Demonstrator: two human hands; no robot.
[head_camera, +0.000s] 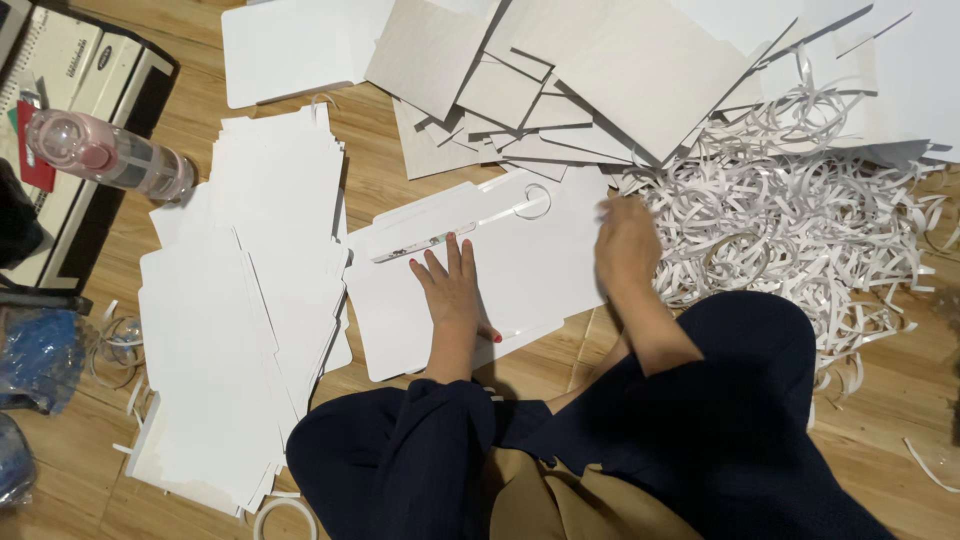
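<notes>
- Left hand (452, 290) is flat, fingers spread, pressing down on a white card sheet (520, 275) lying on the wooden floor (380, 175) right in front of the knees. It isn't gripping anything, just pinning it.
- Right hand (627, 243) is at about 3 o'clock from the left one, over the sheet's right edge. It's blurred, so I honestly can't tell if it's pinching a strip or just loose.
- A thin strip (425, 243) lies on the sheet just at 12 o'clock of the left fingertips, with a curl of tape backing (533, 201) further up toward 1 o'clock.
- Progress guess: the big stack of white sheets (240, 300) at 9 o'clock looks like the done pile, way too many to count, dozens easily. One sheet in hand.
- Still to go, I'd say: the fanned grey-white boards (560, 80) at 12 o'clock, maybe ten-ish visible, overlapping so no exact count.
- Heap of peeled paper strips (790, 215) at 2–3 o'clock, uncountable, which fits a lot already being finished.
- Other stuff: one pink-capped bottle (105, 152) at 10 o'clock, lying on one binding machine (85, 120), and one blue plastic bag (40, 358) at the far left.
</notes>
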